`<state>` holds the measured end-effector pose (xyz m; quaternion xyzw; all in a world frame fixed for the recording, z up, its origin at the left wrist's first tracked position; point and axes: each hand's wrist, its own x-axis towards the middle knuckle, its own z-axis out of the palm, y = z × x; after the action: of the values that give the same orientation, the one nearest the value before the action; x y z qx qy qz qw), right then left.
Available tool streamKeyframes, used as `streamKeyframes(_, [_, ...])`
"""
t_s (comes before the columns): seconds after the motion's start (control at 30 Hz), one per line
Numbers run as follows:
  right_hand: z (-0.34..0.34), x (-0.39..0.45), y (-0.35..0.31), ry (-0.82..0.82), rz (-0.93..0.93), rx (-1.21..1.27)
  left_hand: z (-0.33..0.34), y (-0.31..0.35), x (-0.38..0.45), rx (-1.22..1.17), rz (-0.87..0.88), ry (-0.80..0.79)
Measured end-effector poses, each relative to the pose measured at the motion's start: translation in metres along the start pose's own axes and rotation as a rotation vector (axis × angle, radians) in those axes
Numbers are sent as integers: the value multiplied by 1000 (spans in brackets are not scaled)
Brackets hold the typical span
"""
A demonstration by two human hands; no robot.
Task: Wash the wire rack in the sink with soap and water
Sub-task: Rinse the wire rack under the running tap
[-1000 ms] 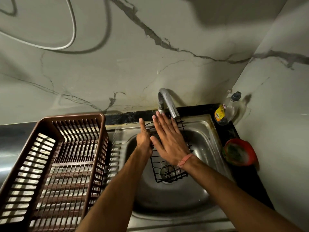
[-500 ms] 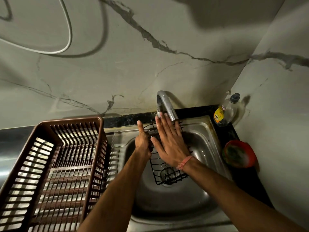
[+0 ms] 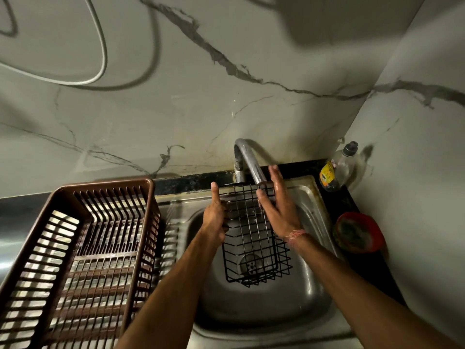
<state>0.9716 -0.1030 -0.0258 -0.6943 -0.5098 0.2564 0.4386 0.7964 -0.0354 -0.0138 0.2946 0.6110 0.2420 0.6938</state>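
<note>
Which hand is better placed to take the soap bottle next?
Right. The right hand is open on the bottle's side of the sink; the left hand holds the wire rack.

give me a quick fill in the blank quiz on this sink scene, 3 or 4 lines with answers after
1. The left hand grips the black wire rack by its ____ side.
2. The rack is held over the sink's ____.
3. The brown dish basket sits to the ____ of the sink.
4. The right hand is beside the rack with its fingers ____.

Missing words: left; drain; left; straight
</note>
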Motion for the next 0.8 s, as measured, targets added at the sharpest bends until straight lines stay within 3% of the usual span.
streamKeyframes(0.07, [-9,-7,-5,13,194,218,-1,-1,-1,-68,4,-16])
streamKeyframes(0.2, [-23,-21,-12,-196,383,374,-2,1,4,-101,-26,-50])
streamKeyframes(0.37, [-19,-23,-10,-102,412,388,17,-8,10,-6,67,62])
streamKeyframes(0.57, [-18,-18,-9,-20,422,436,31,-16,-6,110,432,-50])
streamKeyframes(0.8, [-12,-23,-2,53,463,368,31,-31,-4,225,497,-43])
